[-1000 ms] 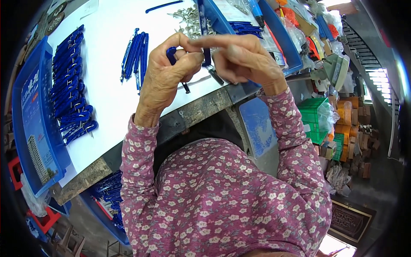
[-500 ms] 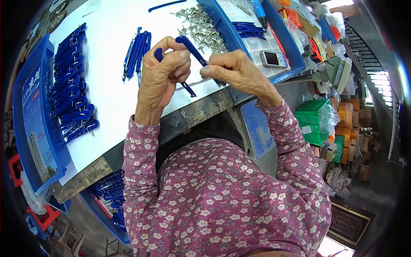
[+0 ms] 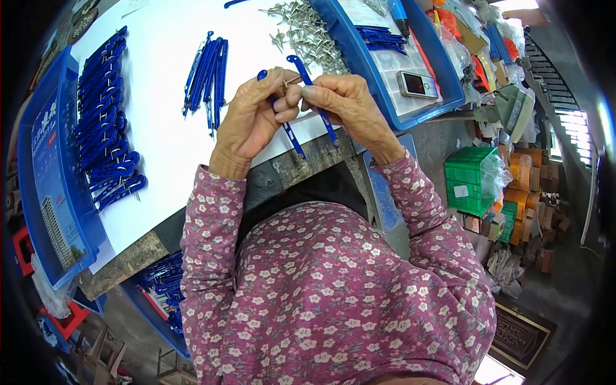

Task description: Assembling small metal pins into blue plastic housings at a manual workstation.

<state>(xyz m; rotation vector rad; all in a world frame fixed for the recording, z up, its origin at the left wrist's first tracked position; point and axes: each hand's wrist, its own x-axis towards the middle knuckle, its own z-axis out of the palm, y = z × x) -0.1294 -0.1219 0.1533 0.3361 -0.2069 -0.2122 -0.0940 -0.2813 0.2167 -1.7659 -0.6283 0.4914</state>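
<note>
Near the table's front edge my two hands meet, fingertips close together. My left hand [image 3: 247, 127] is closed round a slim blue plastic strip [image 3: 292, 140], whose slotted lower end sticks out below the fingers. A small metal pin [image 3: 287, 84] shows at its fingertips. In a pinch, my right hand [image 3: 353, 110] holds a second blue plastic strip [image 3: 299, 68], with its rounded head up and its other end below the hand. Beyond the hands lies a heap of metal pins [image 3: 308, 38]. Loose blue strips [image 3: 208, 70] lie bunched on the white table top [image 3: 160, 115].
A long row of blue strips with pins [image 3: 106, 122] lies beside a blue tray [image 3: 61, 173] on the left. Another blue tray [image 3: 420, 119] at right holds a mobile phone [image 3: 418, 85] and more strips [image 3: 380, 38]. A green crate [image 3: 471, 179] stands lower, to the right.
The right hand's strip has swung more upright, and its lower end now shows below the hand. My left fingers have turned, bringing a metal pin into view.
</note>
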